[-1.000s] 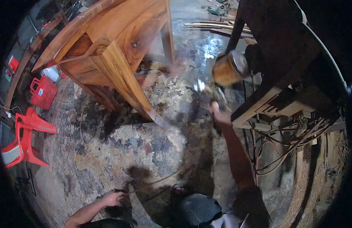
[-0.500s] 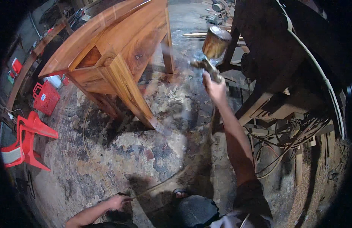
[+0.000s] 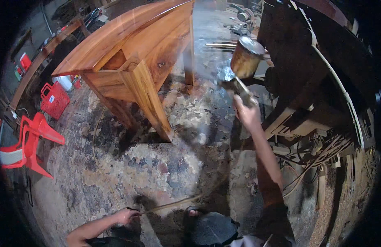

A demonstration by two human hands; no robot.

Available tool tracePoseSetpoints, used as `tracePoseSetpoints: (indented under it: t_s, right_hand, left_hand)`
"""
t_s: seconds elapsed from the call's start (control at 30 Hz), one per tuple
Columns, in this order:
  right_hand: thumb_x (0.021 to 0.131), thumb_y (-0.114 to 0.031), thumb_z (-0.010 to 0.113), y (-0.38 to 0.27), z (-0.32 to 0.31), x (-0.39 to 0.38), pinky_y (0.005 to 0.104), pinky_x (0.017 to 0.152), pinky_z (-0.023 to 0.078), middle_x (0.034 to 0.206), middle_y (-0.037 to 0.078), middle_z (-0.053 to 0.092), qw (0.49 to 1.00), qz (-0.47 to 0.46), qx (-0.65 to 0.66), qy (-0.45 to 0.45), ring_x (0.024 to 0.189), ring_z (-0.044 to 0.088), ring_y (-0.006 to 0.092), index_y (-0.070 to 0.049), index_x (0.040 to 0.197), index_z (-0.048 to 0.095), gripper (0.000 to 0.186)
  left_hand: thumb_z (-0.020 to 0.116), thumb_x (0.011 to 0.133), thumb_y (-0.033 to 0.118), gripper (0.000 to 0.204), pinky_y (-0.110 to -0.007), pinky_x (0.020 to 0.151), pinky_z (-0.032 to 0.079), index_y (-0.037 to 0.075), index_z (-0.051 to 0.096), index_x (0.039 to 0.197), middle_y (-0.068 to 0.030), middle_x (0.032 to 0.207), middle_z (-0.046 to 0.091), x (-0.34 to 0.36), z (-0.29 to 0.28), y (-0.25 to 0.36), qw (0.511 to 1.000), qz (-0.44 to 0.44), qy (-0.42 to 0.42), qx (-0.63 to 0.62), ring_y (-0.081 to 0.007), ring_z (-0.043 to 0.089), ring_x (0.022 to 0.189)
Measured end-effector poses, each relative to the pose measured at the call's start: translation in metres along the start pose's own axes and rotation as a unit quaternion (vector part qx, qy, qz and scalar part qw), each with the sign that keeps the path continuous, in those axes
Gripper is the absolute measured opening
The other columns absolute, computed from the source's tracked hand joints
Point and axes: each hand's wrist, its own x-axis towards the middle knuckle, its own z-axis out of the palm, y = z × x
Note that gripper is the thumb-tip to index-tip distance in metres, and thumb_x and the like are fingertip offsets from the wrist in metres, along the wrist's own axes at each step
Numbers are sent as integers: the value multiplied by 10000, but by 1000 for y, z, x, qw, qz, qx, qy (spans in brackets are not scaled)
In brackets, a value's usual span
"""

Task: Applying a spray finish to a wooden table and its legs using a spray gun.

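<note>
Your right hand (image 3: 248,113) grips a cup-topped spray gun (image 3: 245,64) right of upper centre and your left hand (image 3: 128,215) closes on a hose (image 3: 174,204) lower left, seemingly mid-spray on the wooden table (image 3: 145,49) upper left, which calls for steady passes, dark furniture (image 3: 297,61) hemming the right side, a red plastic chair (image 3: 46,131) far left.

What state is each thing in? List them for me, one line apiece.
Spray gun: raised, gripped
Cup: mounted on the spray gun
Right hand: closed around the spray gun
Left hand: closed on the hose
Hose: slack, curved
Wooden table: standing, glossy
Red basket: upright
Red chair: unoccupied
Cables: loosely bunched
</note>
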Motion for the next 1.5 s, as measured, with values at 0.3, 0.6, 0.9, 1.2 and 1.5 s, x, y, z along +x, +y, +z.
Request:
tracePoseSetpoints:
  t_s: [0.3,0.6,0.9,1.2,1.5]
  right_hand:
    - [975,-292,644,-13,-36,-47,241,462,385,708,9,607,983,98,78,-131,569,540,101,-44,1112,603,286]
    - [907,-409,720,0,39,130,379,699,501,769,133,701,983,-40,-32,175,714,634,221,8,981,698,424]
    - [915,-375,732,-18,35,88,307,637,468,696,57,633,984,-124,-36,120,672,567,103,23,899,688,401]
    - [983,-338,638,-41,-49,-54,258,491,397,746,7,619,988,7,64,-139,570,514,81,-37,1005,639,301]
    - [994,-351,623,-31,6,28,244,433,359,622,-38,539,984,-35,171,-48,481,475,61,-89,809,588,322]
  left_hand:
    - [585,964,289,384,-492,798,523,104,595,1300,-215,1065,684,4,18,-17,998,44,-41,14,-424,652,953]
    - [530,1004,306,373,-504,789,521,114,580,1320,-245,1022,666,4,-8,21,999,30,44,3,-444,641,949]
    - [520,1004,334,378,-521,828,523,79,610,1269,-242,1039,674,6,-11,19,999,-8,49,15,-459,637,964]
    - [612,930,295,408,-518,807,526,105,600,1292,-230,1044,676,6,17,-27,998,51,-17,29,-445,643,956]
    - [547,981,283,366,-499,820,518,111,601,1299,-218,1079,678,7,2,1,998,43,-35,31,-430,645,973]
